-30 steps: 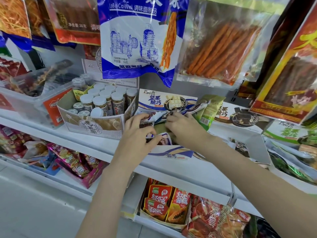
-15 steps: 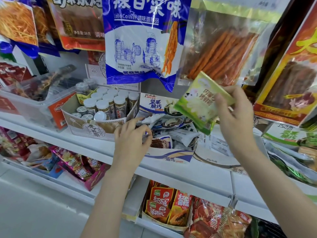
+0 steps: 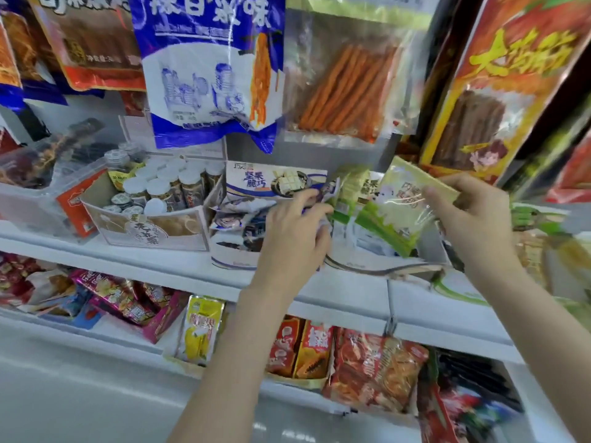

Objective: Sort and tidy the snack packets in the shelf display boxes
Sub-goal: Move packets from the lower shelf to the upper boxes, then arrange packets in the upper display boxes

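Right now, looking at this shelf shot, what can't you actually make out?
- Head view: what the left hand grips; its fingers cover most of a blue-and-white packet.
- Small print on the green packet in the right hand: motion blur.
- Goods at the far right edge: blurred and cut off by the frame.
- Inside of the blue-and-white display box: partly hidden behind the left hand.

A white shelf (image 3: 160,260) carries a clear bin (image 3: 38,199), a bottle box (image 3: 150,228), a blue-white snack box (image 3: 236,251) and a green-trimmed box (image 3: 383,263) (side by side).
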Demonstrator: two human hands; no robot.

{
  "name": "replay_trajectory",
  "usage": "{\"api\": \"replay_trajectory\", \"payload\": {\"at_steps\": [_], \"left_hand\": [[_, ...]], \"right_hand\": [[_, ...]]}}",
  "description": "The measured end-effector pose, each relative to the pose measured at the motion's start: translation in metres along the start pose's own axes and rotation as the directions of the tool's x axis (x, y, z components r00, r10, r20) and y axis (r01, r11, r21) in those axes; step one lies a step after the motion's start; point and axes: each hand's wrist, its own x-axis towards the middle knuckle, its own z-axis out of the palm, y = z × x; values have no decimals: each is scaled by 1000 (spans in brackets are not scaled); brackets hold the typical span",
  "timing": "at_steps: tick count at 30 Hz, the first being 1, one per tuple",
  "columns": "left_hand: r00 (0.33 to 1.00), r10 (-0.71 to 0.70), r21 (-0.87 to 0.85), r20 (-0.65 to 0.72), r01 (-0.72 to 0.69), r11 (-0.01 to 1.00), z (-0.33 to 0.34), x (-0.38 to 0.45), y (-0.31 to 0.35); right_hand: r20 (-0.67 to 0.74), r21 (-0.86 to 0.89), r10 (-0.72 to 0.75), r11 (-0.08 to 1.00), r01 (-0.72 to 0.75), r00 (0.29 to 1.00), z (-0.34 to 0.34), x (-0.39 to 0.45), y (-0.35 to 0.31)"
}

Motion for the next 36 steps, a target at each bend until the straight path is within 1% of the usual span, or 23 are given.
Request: {"api": "replay_trajectory", "payload": {"at_steps": [3,5,8,10,12,13,14,15,17,18,19,20,21,22,24,26,27,28,29,31,33,34,36], "left_hand": [[1000,29,-50,10,-28,998,5,4,39],[996,65,-71,66,-60,996,18,0,66],[977,145,-137,153,-125,983,45,-10,113],[955,182,-194,234,-138,971,63,-16,149],[919,225,-216,323,-160,963,85,-20,182],[899,252,-226,357,-178,958,94,-21,198],[878,280,-248,388,-194,949,105,-22,211],[856,311,-275,413,-208,939,113,-22,224],[796,366,-295,482,-246,923,129,-23,245],[762,383,-279,522,-272,921,136,-24,254],[730,388,-254,562,-294,921,141,-25,261],[710,383,-229,591,-308,924,146,-26,267],[701,376,-206,607,-318,926,150,-27,270],[697,367,-188,615,-323,928,152,-27,271],[700,354,-170,620,-321,932,153,-27,267],[717,329,-151,615,-302,941,148,-27,256],[738,311,-137,598,-289,948,145,-26,246],[765,291,-121,575,-272,955,141,-26,235],[792,266,-105,550,-251,962,136,-26,223],[851,193,-63,489,-186,981,124,-28,196],[909,96,-16,405,-98,995,109,-30,167],[932,53,16,359,-63,998,100,-31,153],[959,-29,127,283,-8,992,81,-32,124]], "right_hand": [[-23,36,119,992,-119,993,-35,-16,11],[-64,38,171,985,-169,983,-72,-31,23],[-163,121,271,960,-254,949,-138,-51,41],[-289,87,271,963,-256,918,-182,-58,59],[-432,-5,201,974,-225,879,-220,-62,76],[-468,-77,153,974,-213,871,-235,-62,85],[-458,-154,121,965,-212,881,-247,-60,92],[-409,-232,125,944,-236,904,-256,-57,99],[-204,-421,227,858,-295,952,-265,-50,115],[-82,-509,299,808,-298,951,-265,-48,121],[29,-570,359,773,-280,933,-263,-47,128],[119,-603,392,758,-247,912,-259,-46,136],[173,-632,411,743,-219,895,-255,-47,144],[186,-666,409,721,-191,893,-252,-47,151],[129,-714,327,686,-141,936,-249,-48,162],[16,-690,172,715,-113,985,-245,-49,162],[-32,-661,105,743,-100,994,-242,-50,157],[-47,-620,62,780,-78,997,-236,-50,148],[-33,-566,24,824,-38,999,-229,-52,138],[56,-432,-47,900,67,997,-206,-55,115],[173,-314,-91,938,143,981,-176,-54,97],[244,-264,-95,951,161,965,-158,-51,90],[395,-162,-75,975,149,916,-117,-43,80]]}}
